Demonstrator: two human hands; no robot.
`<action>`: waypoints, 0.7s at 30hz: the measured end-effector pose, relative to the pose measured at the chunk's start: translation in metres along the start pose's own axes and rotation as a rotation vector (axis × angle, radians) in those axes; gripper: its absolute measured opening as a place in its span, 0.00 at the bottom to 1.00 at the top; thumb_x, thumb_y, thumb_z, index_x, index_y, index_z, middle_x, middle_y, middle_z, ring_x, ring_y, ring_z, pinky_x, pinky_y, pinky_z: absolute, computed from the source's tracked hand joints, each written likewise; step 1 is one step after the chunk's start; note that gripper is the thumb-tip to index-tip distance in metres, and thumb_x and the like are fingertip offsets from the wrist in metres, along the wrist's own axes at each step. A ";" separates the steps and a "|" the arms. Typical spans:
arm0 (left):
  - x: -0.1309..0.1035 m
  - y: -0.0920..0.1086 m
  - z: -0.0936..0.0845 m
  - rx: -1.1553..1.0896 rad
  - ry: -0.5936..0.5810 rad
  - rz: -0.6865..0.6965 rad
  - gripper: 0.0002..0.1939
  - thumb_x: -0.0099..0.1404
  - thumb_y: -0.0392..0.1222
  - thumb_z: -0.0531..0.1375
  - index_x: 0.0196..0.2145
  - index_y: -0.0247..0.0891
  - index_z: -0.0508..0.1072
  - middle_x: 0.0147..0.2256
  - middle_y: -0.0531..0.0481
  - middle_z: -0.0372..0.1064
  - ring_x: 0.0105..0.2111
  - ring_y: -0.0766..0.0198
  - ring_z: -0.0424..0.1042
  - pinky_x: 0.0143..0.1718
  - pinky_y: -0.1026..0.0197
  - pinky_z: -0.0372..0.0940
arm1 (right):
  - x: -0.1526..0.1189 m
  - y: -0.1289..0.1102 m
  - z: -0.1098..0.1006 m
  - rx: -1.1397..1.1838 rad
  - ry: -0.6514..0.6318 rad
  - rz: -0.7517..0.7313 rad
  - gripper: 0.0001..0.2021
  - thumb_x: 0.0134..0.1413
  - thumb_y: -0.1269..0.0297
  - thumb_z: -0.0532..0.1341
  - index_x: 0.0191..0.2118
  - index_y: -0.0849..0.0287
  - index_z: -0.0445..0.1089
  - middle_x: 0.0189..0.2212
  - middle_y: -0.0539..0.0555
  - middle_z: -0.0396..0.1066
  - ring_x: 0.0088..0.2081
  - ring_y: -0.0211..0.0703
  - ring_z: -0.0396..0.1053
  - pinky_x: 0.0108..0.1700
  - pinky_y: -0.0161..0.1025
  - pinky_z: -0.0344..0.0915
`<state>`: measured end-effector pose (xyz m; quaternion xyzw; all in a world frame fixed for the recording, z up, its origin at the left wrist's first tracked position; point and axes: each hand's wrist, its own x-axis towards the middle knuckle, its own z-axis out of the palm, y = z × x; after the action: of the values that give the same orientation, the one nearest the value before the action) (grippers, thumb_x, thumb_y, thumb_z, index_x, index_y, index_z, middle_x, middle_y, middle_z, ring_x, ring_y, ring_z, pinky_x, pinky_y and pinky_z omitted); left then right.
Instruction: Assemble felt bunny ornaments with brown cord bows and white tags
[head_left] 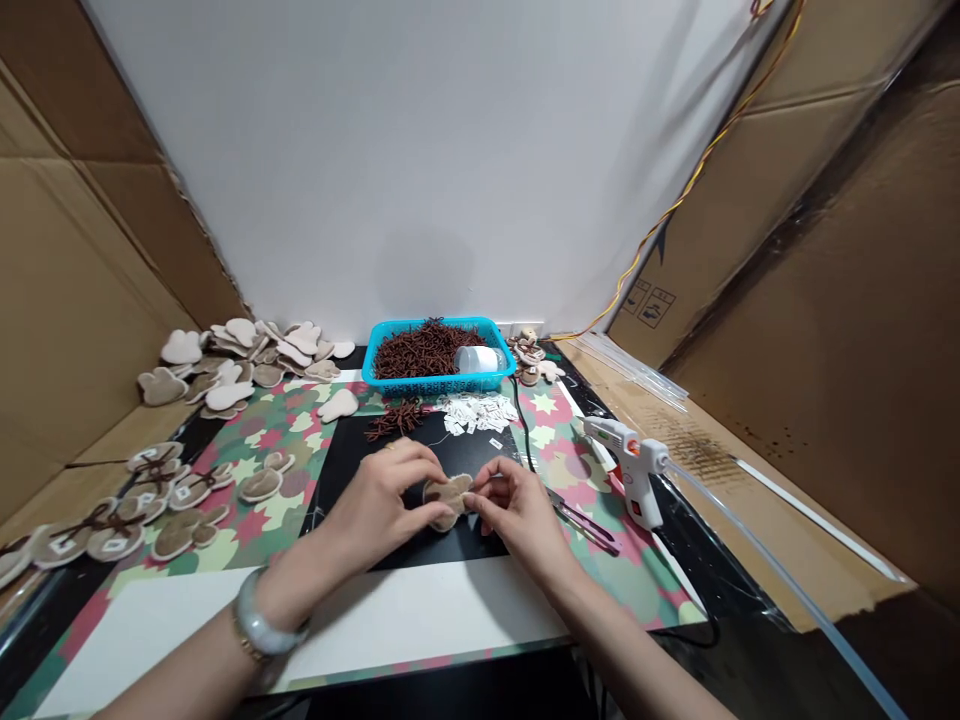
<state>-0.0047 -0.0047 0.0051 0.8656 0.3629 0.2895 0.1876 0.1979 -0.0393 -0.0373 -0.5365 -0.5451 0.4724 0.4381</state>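
A small tan plush bunny-head patch [448, 492] is held just above the black mat [345, 475], its edge pale. My left hand [390, 495] grips its left side between thumb and fingers. The thumb and fingertips of my right hand [517, 505] pinch the right end, by the ears; whether anything small is between them is hidden. Just beyond my hands lie a pile of white printed tags [480, 413], a single tag [496, 442] and a little heap of brown cord bows [396, 418].
A blue basket [435, 384] of brown bows and a clear cup [480, 360] stands against the wall. Bunny patches [229, 398] are piled at left, with bow-trimmed ones [116, 542] nearer. Purple-handled tweezers [589, 525] and a white glue gun [630, 465] lie at right.
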 end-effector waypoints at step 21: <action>-0.008 -0.009 0.028 0.205 -0.161 0.174 0.11 0.71 0.37 0.56 0.34 0.40 0.78 0.34 0.48 0.72 0.37 0.59 0.66 0.45 0.50 0.58 | 0.014 -0.002 -0.027 -0.753 -0.365 -0.703 0.10 0.65 0.68 0.58 0.42 0.56 0.78 0.44 0.56 0.75 0.42 0.46 0.64 0.42 0.43 0.68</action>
<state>0.0034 -0.0078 -0.0240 0.9288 0.2981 0.1955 0.1010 0.2238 -0.0243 -0.0312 -0.3511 -0.8902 0.1551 0.2455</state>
